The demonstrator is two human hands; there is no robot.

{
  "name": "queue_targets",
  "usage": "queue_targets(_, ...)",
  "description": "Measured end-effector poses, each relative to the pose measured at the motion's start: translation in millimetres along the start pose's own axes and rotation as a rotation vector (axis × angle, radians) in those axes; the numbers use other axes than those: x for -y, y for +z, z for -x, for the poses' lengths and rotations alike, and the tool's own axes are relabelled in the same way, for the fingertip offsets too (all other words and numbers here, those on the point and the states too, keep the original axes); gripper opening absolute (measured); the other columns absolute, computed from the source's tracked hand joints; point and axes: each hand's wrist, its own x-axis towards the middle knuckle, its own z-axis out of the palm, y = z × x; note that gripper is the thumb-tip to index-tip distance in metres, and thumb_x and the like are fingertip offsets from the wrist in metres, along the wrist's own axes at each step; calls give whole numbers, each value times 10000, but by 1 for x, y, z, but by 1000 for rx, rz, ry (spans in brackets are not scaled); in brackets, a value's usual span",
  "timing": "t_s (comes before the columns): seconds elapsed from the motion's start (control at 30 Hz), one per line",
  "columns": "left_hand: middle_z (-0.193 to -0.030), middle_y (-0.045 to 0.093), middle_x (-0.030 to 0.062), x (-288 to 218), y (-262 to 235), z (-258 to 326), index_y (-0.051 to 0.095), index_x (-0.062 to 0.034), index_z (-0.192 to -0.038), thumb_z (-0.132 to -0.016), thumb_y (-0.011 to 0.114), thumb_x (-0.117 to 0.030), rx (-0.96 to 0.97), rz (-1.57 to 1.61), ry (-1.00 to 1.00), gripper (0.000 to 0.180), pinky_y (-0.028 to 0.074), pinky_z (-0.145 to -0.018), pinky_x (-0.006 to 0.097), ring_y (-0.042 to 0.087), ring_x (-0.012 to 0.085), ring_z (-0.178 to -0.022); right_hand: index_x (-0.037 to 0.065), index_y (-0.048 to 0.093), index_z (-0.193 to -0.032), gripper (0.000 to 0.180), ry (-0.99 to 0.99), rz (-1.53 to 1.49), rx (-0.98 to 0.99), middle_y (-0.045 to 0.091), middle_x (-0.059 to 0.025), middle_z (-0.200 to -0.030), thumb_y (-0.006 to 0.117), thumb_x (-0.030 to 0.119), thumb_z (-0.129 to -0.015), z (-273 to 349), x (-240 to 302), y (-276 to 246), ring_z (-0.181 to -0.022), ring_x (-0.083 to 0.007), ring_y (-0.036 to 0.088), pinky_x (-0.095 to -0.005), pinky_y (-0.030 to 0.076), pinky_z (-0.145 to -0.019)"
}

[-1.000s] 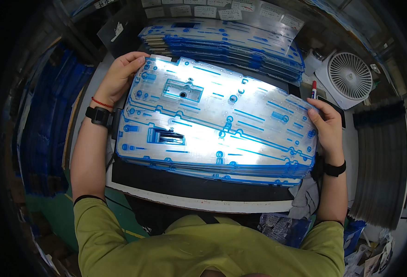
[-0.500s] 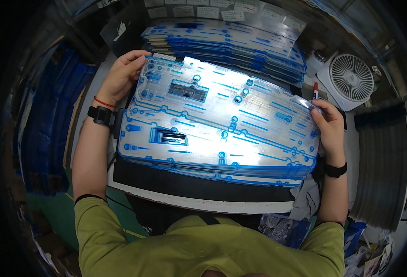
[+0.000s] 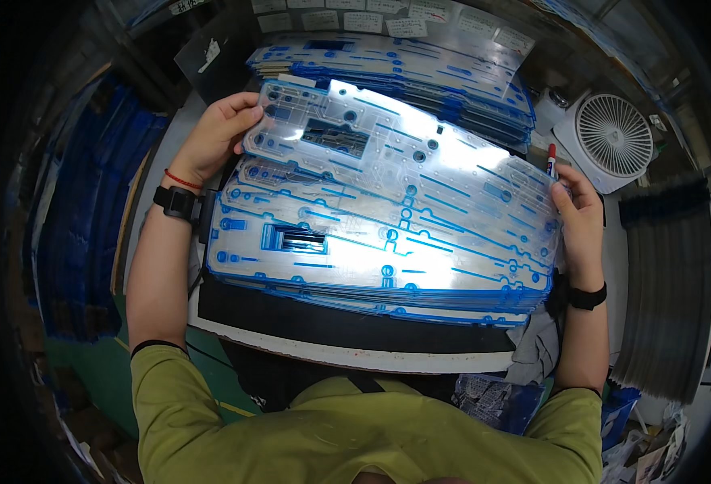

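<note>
The left hand and right hand hold a clear, blue-marked plastic sheet, fingers gripping its opposite ends, over a stack of similar sheets

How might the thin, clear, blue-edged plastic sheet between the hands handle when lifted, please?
The sheet looks thin and see-through, so it's probably light for its size. Between the left hand and right hand it shows no deep sag, suggesting some stiffness. Its glossy glare hints that it may slip.
</note>
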Motion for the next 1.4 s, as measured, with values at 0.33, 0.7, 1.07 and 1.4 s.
queue_targets(0.33, -916, 670, -23, 1, 0, -3, 580, -48, -1201, -977, 541, -209, -182, 25, 14, 278, 374, -497, 116, 512, -19, -621, 17, 627, -989, 149, 118, -202, -12, 589, 34, -829, 557, 146, -961, -4, -6, -6, -768, -47, 499, -192, 378, -723)
queue_targets(0.7, -897, 660, -38, 2, -1, -3, 593, -50, -1196, -975, 539, -216, -174, 47, 24, 282, 360, -507, 130, 505, -12, -643, 5, 633, -1001, 156, 77, -142, -37, 607, 24, -850, 562, 138, -959, -3, -3, -6, -778, -49, 512, -197, 386, -734)
queue_targets(1.07, -893, 649, -54, 1, 1, -3, 589, -47, -1206, -971, 545, -222, -207, 24, 40, 296, 350, -538, 140, 496, -12, -668, -5, 629, -1018, 173, 8, -165, -31, 608, 22, -848, 551, 141, -968, -2, -5, -8, -766, -45, 516, -191, 395, -720)
queue_targets(1.4, -891, 650, -53, -1, 0, -2, 595, -58, -1191, -977, 531, -219, -174, 42, 23, 275, 361, -542, 138, 510, -14, -667, -6, 625, -1023, 188, 20, -261, -42, 617, 20, -827, 553, 159, -968, -2, 0, -3, -743, -45, 526, -194, 403, -707)
